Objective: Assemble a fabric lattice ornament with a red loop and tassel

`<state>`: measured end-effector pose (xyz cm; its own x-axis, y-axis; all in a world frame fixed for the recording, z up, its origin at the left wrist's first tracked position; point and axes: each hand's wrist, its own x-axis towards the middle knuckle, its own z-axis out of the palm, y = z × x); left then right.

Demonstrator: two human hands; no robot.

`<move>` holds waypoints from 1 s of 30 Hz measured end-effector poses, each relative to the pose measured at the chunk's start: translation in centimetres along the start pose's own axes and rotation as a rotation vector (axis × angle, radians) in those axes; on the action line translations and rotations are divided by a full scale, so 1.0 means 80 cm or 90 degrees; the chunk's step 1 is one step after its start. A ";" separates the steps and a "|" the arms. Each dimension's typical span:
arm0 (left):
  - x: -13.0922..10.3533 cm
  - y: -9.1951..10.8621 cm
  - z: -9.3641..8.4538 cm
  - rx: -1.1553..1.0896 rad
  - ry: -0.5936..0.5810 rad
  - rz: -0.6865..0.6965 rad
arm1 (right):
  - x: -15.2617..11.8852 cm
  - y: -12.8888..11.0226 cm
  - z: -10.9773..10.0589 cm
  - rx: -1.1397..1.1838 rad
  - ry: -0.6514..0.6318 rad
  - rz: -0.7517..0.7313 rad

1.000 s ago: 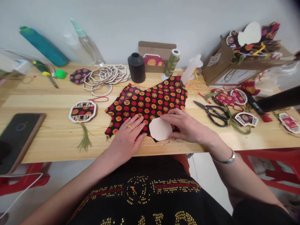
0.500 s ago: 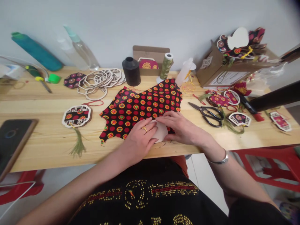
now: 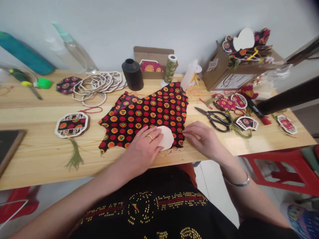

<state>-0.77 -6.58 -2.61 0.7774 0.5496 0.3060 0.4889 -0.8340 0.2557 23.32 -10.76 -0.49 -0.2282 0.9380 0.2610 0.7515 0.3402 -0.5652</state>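
Observation:
A black fabric (image 3: pixel 147 113) with red and yellow flower motifs lies spread on the table, its outline cut ragged. Near its front right part rests a white scalloped card (image 3: pixel 166 137). My left hand (image 3: pixel 146 142) lies flat over the fabric, fingertips pressing the card's left side. At the fabric's right edge is my right hand (image 3: pixel 200 137), thumb and fingers drawn together on the edge of the cloth. Black-handled scissors (image 3: pixel 215 119) lie just beyond my right hand, blades pointing left.
Behind the fabric stand a black thread cone (image 3: pixel 133 74) and a green thread spool (image 3: pixel 170 68). Wooden frames (image 3: pixel 96 84) are piled at the back left. A tasselled ornament (image 3: pixel 72 124) lies at left. A cardboard box (image 3: pixel 229 73) and a black post (image 3: pixel 289 99) stand at right.
My right hand has left the white card and moved right to the fabric's edge, uncovering more of the card. My left hand stays on it. The whole view has shifted slightly.

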 end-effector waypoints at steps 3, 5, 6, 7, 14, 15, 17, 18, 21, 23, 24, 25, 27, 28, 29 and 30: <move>-0.001 0.000 0.001 -0.015 -0.001 -0.009 | -0.009 -0.015 0.014 -0.022 -0.026 -0.032; -0.002 0.000 0.002 -0.019 0.002 -0.011 | -0.011 -0.022 0.022 -0.056 -0.054 -0.062; -0.003 -0.001 0.002 -0.019 0.004 -0.012 | -0.012 -0.025 0.025 -0.072 -0.072 -0.077; -0.004 -0.001 0.003 -0.021 0.007 -0.012 | -0.012 -0.026 0.028 -0.086 -0.091 -0.090; -0.008 -0.002 0.006 -0.048 0.020 -0.022 | -0.015 -0.024 0.042 -0.150 -0.170 -0.137; -0.008 -0.002 0.006 -0.056 0.021 -0.024 | -0.016 -0.023 0.043 -0.154 -0.173 -0.139; -0.009 -0.002 0.006 -0.071 0.021 -0.026 | -0.017 -0.022 0.044 -0.153 -0.174 -0.141; -0.009 -0.002 0.006 -0.074 0.020 -0.023 | -0.017 -0.022 0.044 -0.151 -0.175 -0.141; -0.010 -0.003 0.005 -0.069 0.015 -0.014 | -0.017 -0.022 0.043 -0.146 -0.178 -0.136; -0.011 -0.004 0.004 -0.061 0.011 -0.007 | -0.017 -0.022 0.043 -0.145 -0.180 -0.133; -0.011 -0.003 0.003 -0.058 0.010 -0.005 | -0.017 -0.023 0.043 -0.145 -0.181 -0.132; -0.011 -0.003 0.003 -0.058 0.008 -0.004 | -0.016 -0.023 0.043 -0.145 -0.182 -0.133; -0.012 -0.003 0.003 -0.063 0.007 -0.007 | -0.016 -0.024 0.043 -0.143 -0.184 -0.134; -0.012 -0.002 0.002 -0.067 0.008 -0.011 | -0.016 -0.024 0.043 -0.141 -0.184 -0.134; -0.013 -0.002 0.002 -0.070 0.006 -0.013 | -0.017 -0.024 0.043 -0.138 -0.183 -0.135; -0.014 -0.002 0.002 -0.073 0.005 -0.014 | -0.017 -0.025 0.043 -0.135 -0.182 -0.136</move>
<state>-1.61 -7.06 -3.17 0.7640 0.5680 0.3060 0.4568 -0.8112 0.3651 20.03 -12.49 -2.40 -0.5326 0.8392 0.1099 0.7729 0.5352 -0.3407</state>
